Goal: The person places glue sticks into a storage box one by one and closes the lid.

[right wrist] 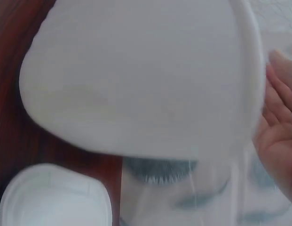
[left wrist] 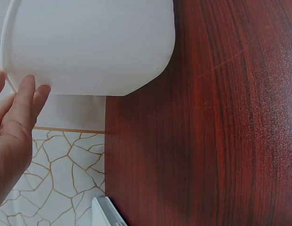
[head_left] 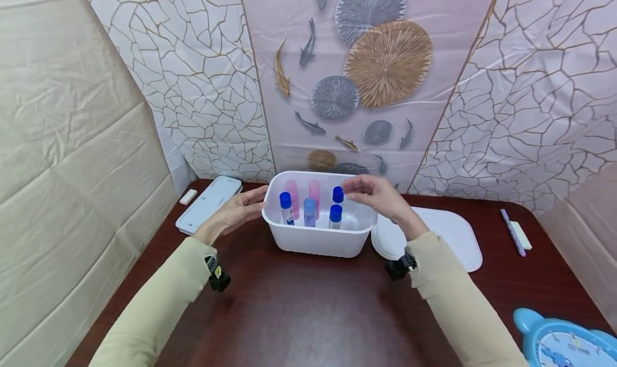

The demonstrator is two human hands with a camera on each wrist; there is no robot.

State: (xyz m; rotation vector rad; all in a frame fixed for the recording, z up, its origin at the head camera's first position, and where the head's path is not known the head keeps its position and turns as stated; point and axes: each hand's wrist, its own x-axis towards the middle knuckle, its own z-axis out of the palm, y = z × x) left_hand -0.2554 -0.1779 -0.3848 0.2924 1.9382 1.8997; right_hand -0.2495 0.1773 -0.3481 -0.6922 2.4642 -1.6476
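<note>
At the centre of the frame a white tub point(head_left: 318, 238) sits on the dark table point(head_left: 308, 308), glue sticks point(head_left: 309, 211) upright inside. The left hand point(head_left: 241, 210) rests open-fingered against its left wall; the right hand point(head_left: 376, 193) hovers over the rim, fingertips loosely at a blue cap point(head_left: 338, 194), grip unclear

Both arms stretched forward in beige sleeves, a black band at each wrist. Left hand point(head_left: 239, 210) open, fingers straight. Right hand point(head_left: 378, 194) raised, fingers loosely bent.
</note>
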